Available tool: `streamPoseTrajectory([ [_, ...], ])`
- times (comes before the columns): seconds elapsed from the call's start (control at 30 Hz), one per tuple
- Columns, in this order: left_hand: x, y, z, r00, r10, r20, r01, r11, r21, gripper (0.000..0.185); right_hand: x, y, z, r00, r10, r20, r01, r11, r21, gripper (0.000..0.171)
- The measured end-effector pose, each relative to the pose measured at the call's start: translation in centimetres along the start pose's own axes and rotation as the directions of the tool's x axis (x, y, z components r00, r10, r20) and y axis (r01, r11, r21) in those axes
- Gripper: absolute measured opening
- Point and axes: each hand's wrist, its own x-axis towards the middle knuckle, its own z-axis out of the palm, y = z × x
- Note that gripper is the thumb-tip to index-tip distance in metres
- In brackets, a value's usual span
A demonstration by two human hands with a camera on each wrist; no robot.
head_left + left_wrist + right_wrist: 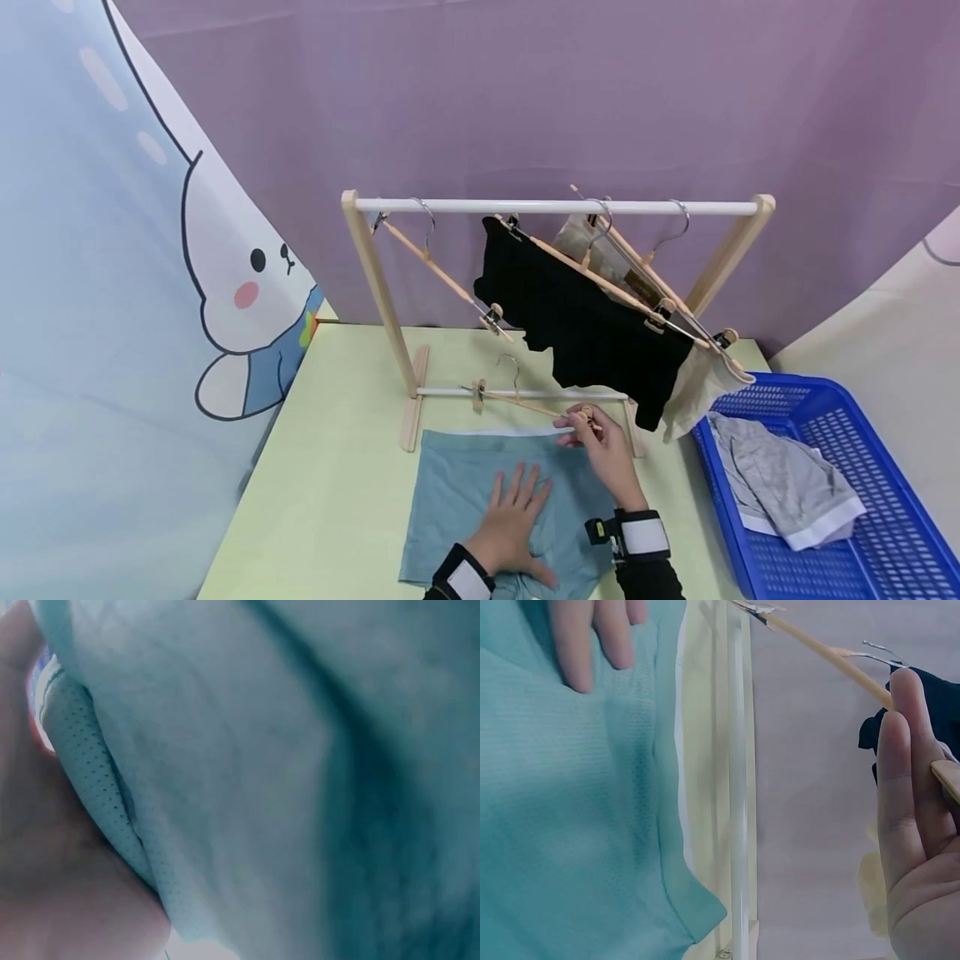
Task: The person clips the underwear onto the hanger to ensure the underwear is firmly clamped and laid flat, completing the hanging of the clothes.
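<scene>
A pair of teal shorts [446, 483] lies on the pale green table, waistband toward the rack. My left hand [508, 529] rests on the shorts with its fingers straight and spread; its fingers [574, 649] also show on the fabric in the right wrist view. My right hand [609, 454] grips a wooden clip hanger [528, 407] by the clip at its right end, just above the waistband. The hanger's bar [836, 664] crosses the right wrist view. Teal fabric [210, 765] fills most of the left wrist view.
A small rack with a white top rail [480, 205] stands behind. On it hang an empty clip hanger [442, 271], black shorts [585, 317] and a beige garment [701, 387]. A blue basket [892, 483] at the right holds a grey garment [787, 483].
</scene>
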Motion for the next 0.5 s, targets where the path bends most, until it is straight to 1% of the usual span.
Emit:
streamPoseTrajectory([
  [0.17, -0.8, 0.3, 1.1, 1.0, 0.023, -0.001, -0.023, 0.999, 0.031, 0.129, 0.0, 1.5, -0.4, 0.999, -0.021, 0.024, 0.021, 1.0, 0.02, 0.031],
  [0.3, -1.6, 0.9, 1.4, 0.999, 0.035, -0.009, -0.034, 0.999, 0.026, 0.125, -0.3, 1.9, -0.8, 0.997, -0.029, 0.077, 0.027, 0.999, 0.026, 0.032],
  [0.4, -2.1, 1.5, 1.3, 1.0, 0.017, -0.002, -0.017, 1.0, 0.023, 0.122, -0.4, 2.1, -1.1, 0.991, 0.0, 0.132, -0.003, 1.0, 0.028, 0.035],
  [0.5, -2.3, 2.1, 1.4, 0.999, -0.025, 0.02, 0.024, 0.998, 0.058, 0.12, -0.3, 2.5, -1.2, 0.983, 0.048, 0.175, -0.054, 0.998, 0.031, 0.039],
])
